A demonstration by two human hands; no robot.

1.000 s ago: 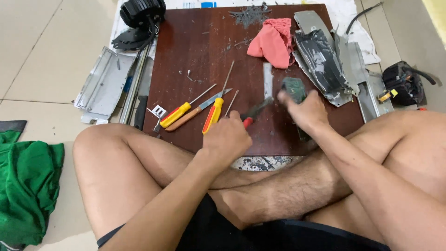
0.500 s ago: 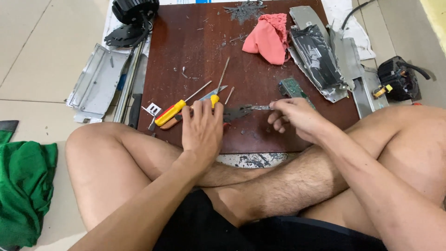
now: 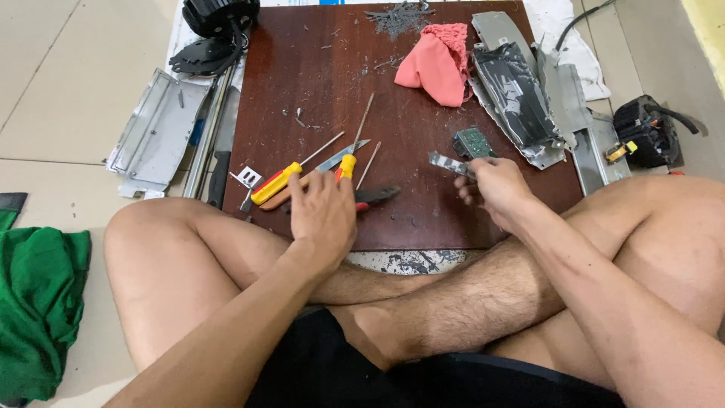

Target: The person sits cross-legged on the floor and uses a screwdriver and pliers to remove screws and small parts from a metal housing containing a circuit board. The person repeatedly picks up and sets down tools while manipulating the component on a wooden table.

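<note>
I sit cross-legged at a dark brown board [image 3: 423, 91] on the floor. My left hand [image 3: 321, 215] hovers with spread fingers over a row of tools: a yellow-handled screwdriver [image 3: 281, 181], a second screwdriver with a yellow and red handle [image 3: 347, 162], and pliers with red grips [image 3: 374, 196]. My right hand [image 3: 491, 189] is shut on a small flat metal strip [image 3: 447, 163], held just above the board. A small green circuit board [image 3: 473, 141] lies right behind that hand.
A pink cloth [image 3: 438, 64] and bent grey metal casing parts [image 3: 521, 91] lie at the board's far right. A black motor part [image 3: 219, 15] and metal panels [image 3: 155, 132] lie left. A green cloth [image 3: 38, 310] is by my left knee.
My right hand has lifted the metal strip and drawn right, away from the pliers, which now lie on the board. My left hand has opened and shifted over the tool handles.
</note>
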